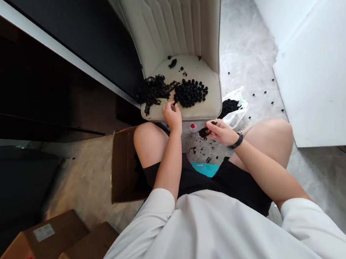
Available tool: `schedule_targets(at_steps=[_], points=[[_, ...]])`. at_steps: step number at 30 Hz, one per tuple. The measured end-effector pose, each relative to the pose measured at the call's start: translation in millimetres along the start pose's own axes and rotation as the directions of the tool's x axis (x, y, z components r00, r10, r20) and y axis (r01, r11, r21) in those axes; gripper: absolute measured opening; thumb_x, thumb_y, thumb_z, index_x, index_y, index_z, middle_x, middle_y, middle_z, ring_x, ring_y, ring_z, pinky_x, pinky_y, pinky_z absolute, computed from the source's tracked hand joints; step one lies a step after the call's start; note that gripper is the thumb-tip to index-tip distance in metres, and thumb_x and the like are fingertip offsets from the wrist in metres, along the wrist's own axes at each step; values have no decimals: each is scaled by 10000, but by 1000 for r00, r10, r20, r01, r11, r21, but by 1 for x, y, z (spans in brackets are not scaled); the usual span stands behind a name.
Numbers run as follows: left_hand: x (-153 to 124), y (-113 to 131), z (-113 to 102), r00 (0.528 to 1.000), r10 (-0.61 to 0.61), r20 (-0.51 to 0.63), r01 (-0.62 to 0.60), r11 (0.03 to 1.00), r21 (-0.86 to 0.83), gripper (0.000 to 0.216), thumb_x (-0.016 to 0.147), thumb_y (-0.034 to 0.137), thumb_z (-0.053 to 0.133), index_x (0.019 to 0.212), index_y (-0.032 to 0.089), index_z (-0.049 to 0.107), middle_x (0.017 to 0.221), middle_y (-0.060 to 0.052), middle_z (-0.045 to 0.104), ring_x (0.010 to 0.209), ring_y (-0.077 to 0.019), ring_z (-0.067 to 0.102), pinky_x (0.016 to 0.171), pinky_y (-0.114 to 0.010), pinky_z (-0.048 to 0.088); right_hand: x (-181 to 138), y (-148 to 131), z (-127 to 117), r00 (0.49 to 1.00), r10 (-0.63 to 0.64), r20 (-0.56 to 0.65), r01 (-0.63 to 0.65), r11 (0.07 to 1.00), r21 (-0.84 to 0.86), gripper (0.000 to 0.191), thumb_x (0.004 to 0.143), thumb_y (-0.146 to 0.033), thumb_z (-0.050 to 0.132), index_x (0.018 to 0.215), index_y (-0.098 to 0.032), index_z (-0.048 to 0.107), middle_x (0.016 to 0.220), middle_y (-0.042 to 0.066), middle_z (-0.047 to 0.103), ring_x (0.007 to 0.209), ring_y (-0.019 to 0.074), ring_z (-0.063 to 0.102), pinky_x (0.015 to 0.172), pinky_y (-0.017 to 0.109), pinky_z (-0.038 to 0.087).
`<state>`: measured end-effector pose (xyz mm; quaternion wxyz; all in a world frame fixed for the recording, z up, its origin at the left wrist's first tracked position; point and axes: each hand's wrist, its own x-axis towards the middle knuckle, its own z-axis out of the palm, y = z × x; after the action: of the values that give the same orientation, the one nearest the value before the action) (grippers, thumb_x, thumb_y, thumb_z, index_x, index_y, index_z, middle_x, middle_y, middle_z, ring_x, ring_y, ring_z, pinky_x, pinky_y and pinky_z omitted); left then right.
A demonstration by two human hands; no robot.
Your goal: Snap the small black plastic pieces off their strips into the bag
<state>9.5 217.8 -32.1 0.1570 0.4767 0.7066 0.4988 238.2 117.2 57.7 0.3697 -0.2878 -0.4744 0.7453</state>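
Observation:
A cream chair seat [203,109] stands in front of my knees. On it lies a heap of small black ring-shaped parts [191,92] and, to its left, a tangled pile of black strips [153,90]. My left hand [172,113] rests at the seat's front edge, fingers curled and pinching a small black piece between the two piles. My right hand [220,131] is below the seat, over the floor, closed on a dark clump of black parts. A black band sits on that wrist.
A clear plastic bag of black parts [231,107] lies on the floor right of the chair. Loose black bits are scattered on the pale floor. An open cardboard box [123,165] stands by my left knee, more boxes [49,254] at lower left. A dark cabinet fills the left, a white panel [320,69] the right.

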Motion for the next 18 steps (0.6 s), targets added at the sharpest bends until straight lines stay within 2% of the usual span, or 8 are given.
schedule_targets(at_steps=[4, 7, 9, 15, 18], points=[[-1, 0, -1, 999, 32, 27, -33, 999, 31, 215, 949, 115, 676, 1144, 201, 701, 1102, -122, 720, 1182, -283, 659, 1201, -481, 474, 1, 5, -3, 1000, 5, 26, -6, 1000, 16, 756, 837, -845, 794, 607, -234, 414, 514, -81, 328, 501, 83, 244, 518, 285, 253], [-5, 4, -1, 999, 30, -12, -30, 1000, -3, 409, 926, 96, 706, 1308, 203, 608, 1074, -89, 719, 1137, -252, 662, 1151, -442, 500, 3, 7, -4, 999, 8, 42, -9, 999, 35, 735, 852, -823, 797, 614, -228, 436, 514, -81, 342, 501, 78, 245, 519, 276, 256], [-7, 6, 0, 1000, 14, -25, -15, 999, -36, 464, 918, 82, 710, 1333, 216, 551, 1074, -73, 718, 1118, -229, 669, 1134, -421, 508, 3, 9, -5, 999, 13, 51, -14, 999, 29, 722, 868, -816, 785, 624, -227, 447, 515, -79, 358, 498, 80, 263, 520, 275, 270], [-4, 8, -2, 1000, -5, -9, 4, 999, -44, 414, 915, 88, 725, 1257, 234, 545, 1082, -65, 740, 1115, -213, 706, 1116, -403, 525, 5, 14, -6, 998, -3, 61, 4, 1000, -26, 679, 911, -803, 747, 669, -225, 484, 533, -77, 392, 510, 88, 307, 525, 264, 313], [-8, 17, -7, 998, -19, -67, 15, 998, -58, 258, 988, 135, 651, 1217, 221, 570, 1101, -84, 733, 1076, -206, 703, 1077, -382, 533, 5, 11, -6, 997, -20, 81, 26, 997, -71, 688, 933, -801, 721, 656, -226, 466, 538, -74, 387, 513, 87, 306, 515, 260, 304]])
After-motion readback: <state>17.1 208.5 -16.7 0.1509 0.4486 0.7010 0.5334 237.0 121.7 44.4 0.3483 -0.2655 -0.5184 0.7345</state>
